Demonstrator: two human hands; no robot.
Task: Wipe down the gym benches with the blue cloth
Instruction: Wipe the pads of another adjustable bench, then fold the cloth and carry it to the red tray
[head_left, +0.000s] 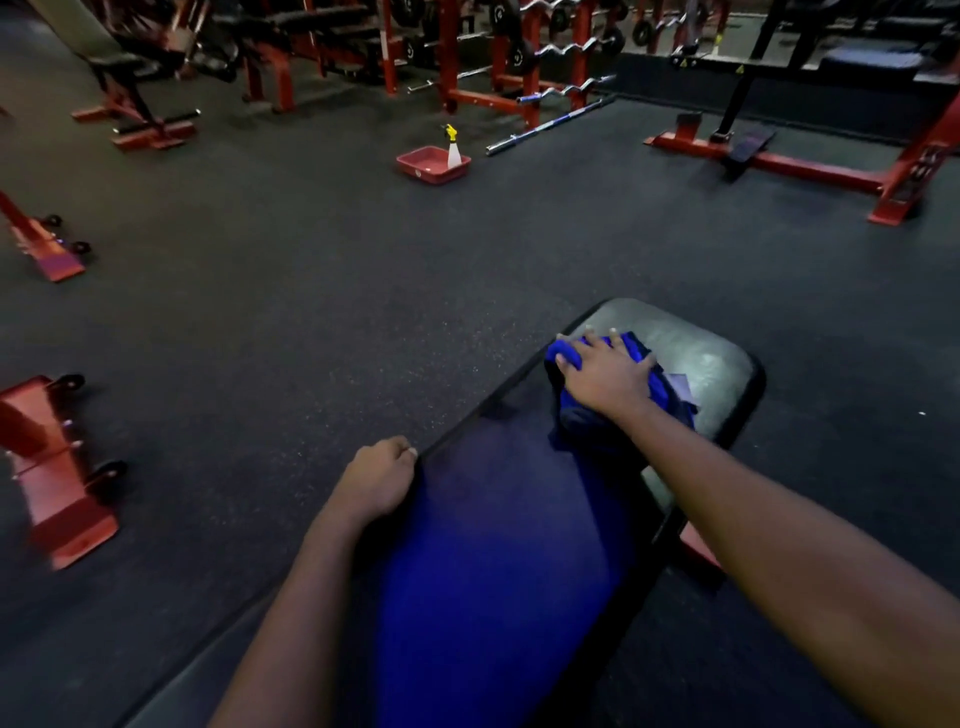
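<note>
The blue cloth (569, 358) is soft, light and bunched; the right hand (605, 374) presses it flat, fingers spread, on the far end of the bench pad (701, 358), which I judge the best hold. The left hand (376, 480) curls round the pad's edge, nearer than the cloth. A spray bottle (453, 150) in a red tray (426, 166) stands well beyond, not in the way.

Black bench pad (719, 364) (shiny at its far end) carries the bunched blue cloth (666, 391).

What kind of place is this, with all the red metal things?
Most likely a gym's weight room. A padded bench stands in front, red racks at the back hold curved lifting bars, and a long barbell lies on the dark rubber floor.
</note>
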